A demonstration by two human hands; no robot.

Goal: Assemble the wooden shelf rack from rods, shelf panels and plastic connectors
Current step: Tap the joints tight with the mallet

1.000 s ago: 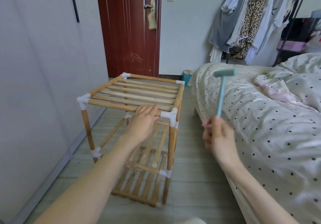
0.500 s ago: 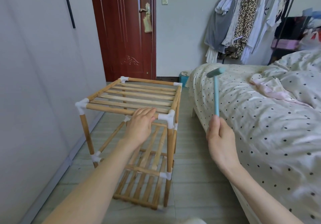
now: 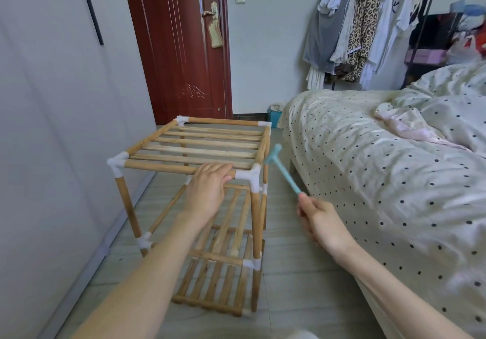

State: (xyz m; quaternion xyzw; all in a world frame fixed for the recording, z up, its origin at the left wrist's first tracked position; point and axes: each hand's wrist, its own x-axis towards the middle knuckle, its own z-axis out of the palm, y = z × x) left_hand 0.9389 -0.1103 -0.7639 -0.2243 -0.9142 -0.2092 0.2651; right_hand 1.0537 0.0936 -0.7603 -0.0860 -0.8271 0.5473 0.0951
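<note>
The wooden shelf rack (image 3: 200,152) stands on the floor, built from rods, slatted panels and white plastic connectors. My left hand (image 3: 207,189) rests on the top front rod, fingers lying over it beside the near right corner connector (image 3: 249,177). My right hand (image 3: 319,220) grips the handle of a small light blue hammer (image 3: 282,171). The hammer tilts up to the left, its head close to the top right side rod of the rack. Two lower slatted shelves (image 3: 218,273) show beneath the top one.
A bed with a dotted cover (image 3: 381,167) runs along the right, close to the rack. A grey wall (image 3: 52,128) bounds the left. A red door (image 3: 181,49) stands behind, and clothes (image 3: 360,28) hang at the back right. Grey tiled floor (image 3: 294,286) lies between rack and bed.
My right hand has swung the hammer down and to the left, from upright over the bed to beside the rack's top right rod. My left hand stays on the front rod.
</note>
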